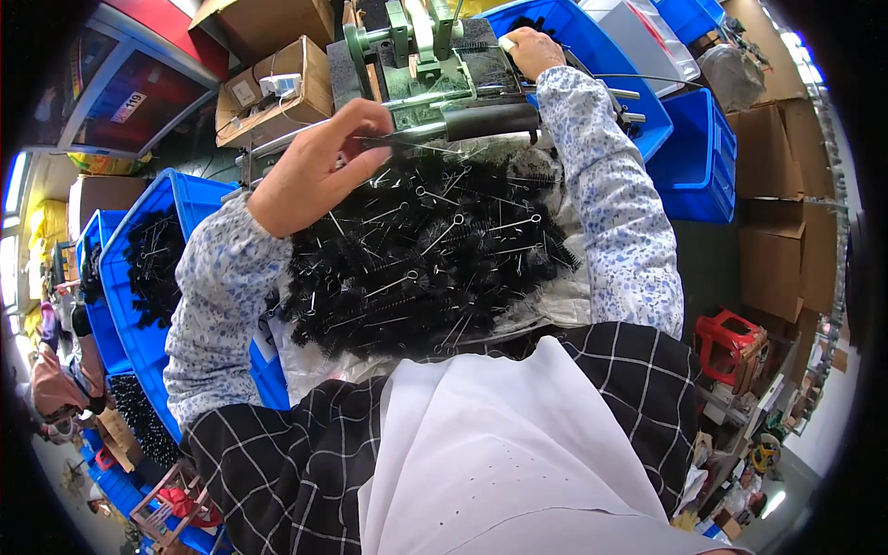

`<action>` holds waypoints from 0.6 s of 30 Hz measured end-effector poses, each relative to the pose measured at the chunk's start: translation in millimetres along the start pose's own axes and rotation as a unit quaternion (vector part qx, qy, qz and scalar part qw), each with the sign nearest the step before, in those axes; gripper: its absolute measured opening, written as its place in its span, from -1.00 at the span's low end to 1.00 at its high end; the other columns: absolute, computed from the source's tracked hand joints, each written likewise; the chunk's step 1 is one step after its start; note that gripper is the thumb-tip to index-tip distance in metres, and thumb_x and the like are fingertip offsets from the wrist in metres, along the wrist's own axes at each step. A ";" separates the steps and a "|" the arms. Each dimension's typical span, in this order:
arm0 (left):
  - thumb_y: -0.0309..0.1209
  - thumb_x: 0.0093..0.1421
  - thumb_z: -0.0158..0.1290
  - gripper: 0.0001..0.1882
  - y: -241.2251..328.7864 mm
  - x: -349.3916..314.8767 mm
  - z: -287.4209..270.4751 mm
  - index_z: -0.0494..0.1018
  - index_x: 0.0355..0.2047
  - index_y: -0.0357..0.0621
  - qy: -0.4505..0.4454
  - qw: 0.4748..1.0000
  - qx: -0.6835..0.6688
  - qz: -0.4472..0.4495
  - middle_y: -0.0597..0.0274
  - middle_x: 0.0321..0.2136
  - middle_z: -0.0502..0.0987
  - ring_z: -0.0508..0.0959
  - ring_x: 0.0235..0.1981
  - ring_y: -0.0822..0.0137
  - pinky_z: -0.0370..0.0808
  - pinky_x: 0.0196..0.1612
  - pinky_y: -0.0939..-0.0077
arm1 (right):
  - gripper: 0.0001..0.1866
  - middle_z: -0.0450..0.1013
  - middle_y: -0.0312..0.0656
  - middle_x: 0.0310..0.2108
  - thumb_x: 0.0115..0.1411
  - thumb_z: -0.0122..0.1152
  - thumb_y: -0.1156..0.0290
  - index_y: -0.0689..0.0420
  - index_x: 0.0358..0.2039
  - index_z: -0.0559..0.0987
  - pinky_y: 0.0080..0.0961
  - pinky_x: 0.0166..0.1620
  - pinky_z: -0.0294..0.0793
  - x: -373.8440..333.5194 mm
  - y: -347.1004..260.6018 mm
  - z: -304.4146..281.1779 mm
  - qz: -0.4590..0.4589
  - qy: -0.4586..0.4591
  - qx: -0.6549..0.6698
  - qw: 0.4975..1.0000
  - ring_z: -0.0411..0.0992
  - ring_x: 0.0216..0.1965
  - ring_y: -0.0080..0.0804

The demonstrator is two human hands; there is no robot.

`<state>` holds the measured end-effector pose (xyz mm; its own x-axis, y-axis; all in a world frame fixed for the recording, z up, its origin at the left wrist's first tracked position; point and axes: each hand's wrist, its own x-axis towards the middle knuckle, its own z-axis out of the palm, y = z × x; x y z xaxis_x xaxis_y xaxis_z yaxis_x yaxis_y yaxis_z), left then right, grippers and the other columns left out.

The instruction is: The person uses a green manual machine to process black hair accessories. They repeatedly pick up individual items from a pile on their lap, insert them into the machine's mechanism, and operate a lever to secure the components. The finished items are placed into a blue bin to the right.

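Observation:
My left hand (319, 171) is raised over the near left side of a bench machine (416, 69), its fingers curled. A thin dark wire brush (421, 147) runs out from between its thumb and fingers. At the machine's right end, my right hand (536, 53) has its fingers bent and closed; what they grip is hidden. A short stretch of dark bristles (476, 44) lies just left of it. Between my forearms, a large heap of black wire brushes (416, 250) with looped metal ends rests on pale sheeting (564, 296) in front of the machine.
A dark padded roller (490, 121) and metal rods border the machine's near side. Blue bins (185, 199) holding black brushes stand at left; more blue bins (717, 157) are at right. An open carton (305, 106) sits back left, and a red stool (731, 347) stands right.

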<state>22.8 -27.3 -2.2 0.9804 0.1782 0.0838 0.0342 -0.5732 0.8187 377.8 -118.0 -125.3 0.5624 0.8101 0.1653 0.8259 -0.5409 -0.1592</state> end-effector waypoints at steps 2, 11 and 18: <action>-0.46 0.14 0.00 -0.72 2.7 8.1 2.5 0.26 -0.14 -0.17 -0.042 0.998 -0.008 -0.041 0.22 -0.32 0.42 0.44 -0.25 0.45 0.34 -0.11 0.55 | -0.72 0.47 -0.14 -0.23 0.11 -0.06 0.27 -0.08 -0.21 0.55 -0.25 -0.09 0.38 1.5 -5.8 -8.1 -0.030 -0.042 0.001 0.999 0.42 -0.18 -0.14; -0.47 0.11 0.04 -0.69 -18.7 46.1 36.6 0.26 -0.14 -0.14 0.043 0.999 0.023 0.007 0.20 -0.40 0.46 0.43 -0.45 0.47 0.38 -0.33 0.55 | -0.58 0.47 -0.07 -0.24 0.19 -0.02 0.08 0.15 -0.11 0.45 -0.37 -0.12 0.41 -57.2 -32.5 -76.0 -0.180 -0.054 0.210 0.959 0.44 -0.20 -0.18; -0.53 0.08 0.04 -0.63 -21.1 41.6 37.4 0.25 -0.09 -0.12 0.049 0.997 -0.042 -0.032 0.16 -0.38 0.45 0.45 -0.46 0.43 0.42 -0.33 0.56 | -0.69 0.51 -0.11 -0.34 0.12 0.11 0.36 0.17 -0.12 0.48 -0.46 -0.28 0.43 -93.2 -85.0 -57.1 -0.147 -0.153 0.420 0.882 0.46 -0.37 -0.38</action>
<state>70.1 -37.7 -37.3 0.9531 0.2917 0.0804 0.0768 -0.4903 0.8682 257.4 -160.3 -71.6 0.1857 0.9802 0.0691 0.5404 -0.0431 -0.8403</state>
